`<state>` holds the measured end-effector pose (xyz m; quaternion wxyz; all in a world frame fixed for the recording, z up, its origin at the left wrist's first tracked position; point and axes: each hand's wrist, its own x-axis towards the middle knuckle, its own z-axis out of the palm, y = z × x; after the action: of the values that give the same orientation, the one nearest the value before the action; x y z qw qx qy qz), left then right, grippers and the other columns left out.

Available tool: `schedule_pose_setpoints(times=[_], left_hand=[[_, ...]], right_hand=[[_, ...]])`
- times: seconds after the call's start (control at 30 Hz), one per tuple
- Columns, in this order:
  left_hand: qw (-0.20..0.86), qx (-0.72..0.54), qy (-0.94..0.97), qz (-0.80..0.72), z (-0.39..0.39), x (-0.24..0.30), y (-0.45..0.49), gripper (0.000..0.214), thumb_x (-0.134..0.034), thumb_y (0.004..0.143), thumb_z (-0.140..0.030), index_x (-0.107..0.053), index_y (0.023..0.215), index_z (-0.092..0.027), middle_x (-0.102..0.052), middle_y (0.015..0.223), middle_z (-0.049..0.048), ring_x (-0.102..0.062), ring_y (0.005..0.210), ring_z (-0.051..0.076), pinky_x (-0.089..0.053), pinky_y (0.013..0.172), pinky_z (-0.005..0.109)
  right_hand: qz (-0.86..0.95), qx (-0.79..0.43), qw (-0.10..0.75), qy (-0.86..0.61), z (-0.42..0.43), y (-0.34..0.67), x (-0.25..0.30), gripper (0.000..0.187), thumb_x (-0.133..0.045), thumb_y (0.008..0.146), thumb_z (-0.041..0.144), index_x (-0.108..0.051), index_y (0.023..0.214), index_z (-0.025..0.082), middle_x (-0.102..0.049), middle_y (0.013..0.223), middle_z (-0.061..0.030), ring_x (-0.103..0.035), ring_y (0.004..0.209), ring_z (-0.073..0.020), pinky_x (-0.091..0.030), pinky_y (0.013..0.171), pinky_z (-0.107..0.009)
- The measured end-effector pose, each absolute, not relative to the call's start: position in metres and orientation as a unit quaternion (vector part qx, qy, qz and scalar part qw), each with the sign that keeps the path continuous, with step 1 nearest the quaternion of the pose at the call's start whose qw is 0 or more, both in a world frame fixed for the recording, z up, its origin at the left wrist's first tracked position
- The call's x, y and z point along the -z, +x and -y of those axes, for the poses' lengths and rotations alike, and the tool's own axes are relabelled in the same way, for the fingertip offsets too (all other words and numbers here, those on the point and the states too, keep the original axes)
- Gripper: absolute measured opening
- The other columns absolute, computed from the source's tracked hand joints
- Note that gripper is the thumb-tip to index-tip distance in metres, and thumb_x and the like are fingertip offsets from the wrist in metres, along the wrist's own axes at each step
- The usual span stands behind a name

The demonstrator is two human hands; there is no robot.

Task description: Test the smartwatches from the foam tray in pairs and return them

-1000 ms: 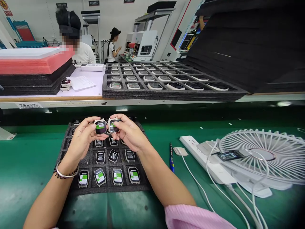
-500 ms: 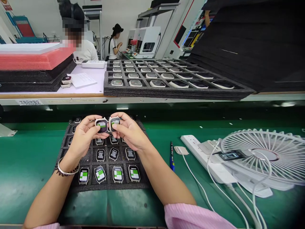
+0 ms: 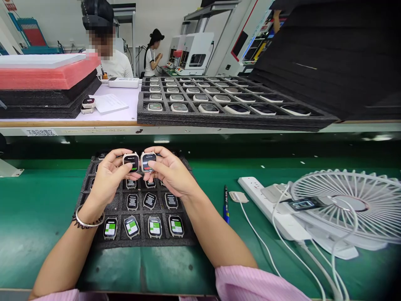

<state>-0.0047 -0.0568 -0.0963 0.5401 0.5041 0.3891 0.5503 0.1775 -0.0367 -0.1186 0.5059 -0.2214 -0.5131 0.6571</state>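
left hand [image 3: 108, 179]: pinching a small white-cased square smartwatch body [image 3: 131, 161], thumb on its screen
right hand [image 3: 171, 173]: pinching the second white-cased watch body [image 3: 148, 161]
where: side by side above the black foam tray [image 3: 94, 244]
change: both screens went from green to dark, the right one red-edged

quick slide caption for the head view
Left hand and right hand each hold a watch above a foam tray.
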Motion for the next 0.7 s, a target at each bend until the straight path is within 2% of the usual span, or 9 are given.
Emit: schedule_pose_setpoints(times=[0.23, 0.4, 0.6, 0.7], left_hand=[[0.54, -0.546, 0.507, -0.392, 0.057, 0.095, -0.006, 0.04, -0.075, 0.074, -0.027, -0.059, 0.108, -0.015, -0.072, 0.089, 0.0018, -0.073, 0.061, 0.016, -0.062, 0.061, 0.025], [0.529, -0.543, 0.518, -0.395, 0.058, 0.095, -0.008, 0.039, -0.073, 0.076, -0.024, -0.06, 0.111, -0.015, -0.07, 0.093, 0.0024, -0.073, 0.065, 0.015, -0.06, 0.062, 0.024], [0.518, -0.555, 0.543, -0.36, 0.065, 0.09, -0.008, 0.056, -0.077, 0.076, -0.015, -0.055, 0.128, -0.019, -0.069, 0.104, 0.0035, -0.067, 0.07, 0.008, -0.058, 0.067, 0.019], [0.578, -0.533, 0.542, -0.298, 0.082, 0.08, -0.006, 0.058, -0.08, 0.075, -0.008, -0.059, 0.127, -0.024, -0.07, 0.104, 0.0032, -0.065, 0.075, 0.007, -0.054, 0.067, 0.014]], right_hand=[[0.521, -0.653, 0.506, -0.216, 0.038, 0.177, 0.119, 0.038, -0.075, 0.08, 0.022, -0.056, 0.114, 0.021, -0.067, 0.086, 0.0008, -0.068, 0.066, -0.0146, -0.055, 0.058, -0.025], [0.519, -0.649, 0.509, -0.223, 0.038, 0.177, 0.118, 0.039, -0.073, 0.079, 0.02, -0.055, 0.114, 0.021, -0.068, 0.087, 0.0009, -0.069, 0.068, -0.0146, -0.056, 0.06, -0.024], [0.513, -0.657, 0.507, -0.219, 0.037, 0.178, 0.121, 0.053, -0.079, 0.081, 0.02, -0.052, 0.126, 0.025, -0.068, 0.111, -0.0032, -0.072, 0.09, -0.0173, -0.059, 0.084, -0.029], [0.53, -0.659, 0.493, -0.204, 0.038, 0.178, 0.121, 0.053, -0.081, 0.084, 0.024, -0.053, 0.129, 0.025, -0.066, 0.108, -0.0029, -0.071, 0.089, -0.0173, -0.059, 0.084, -0.029]])
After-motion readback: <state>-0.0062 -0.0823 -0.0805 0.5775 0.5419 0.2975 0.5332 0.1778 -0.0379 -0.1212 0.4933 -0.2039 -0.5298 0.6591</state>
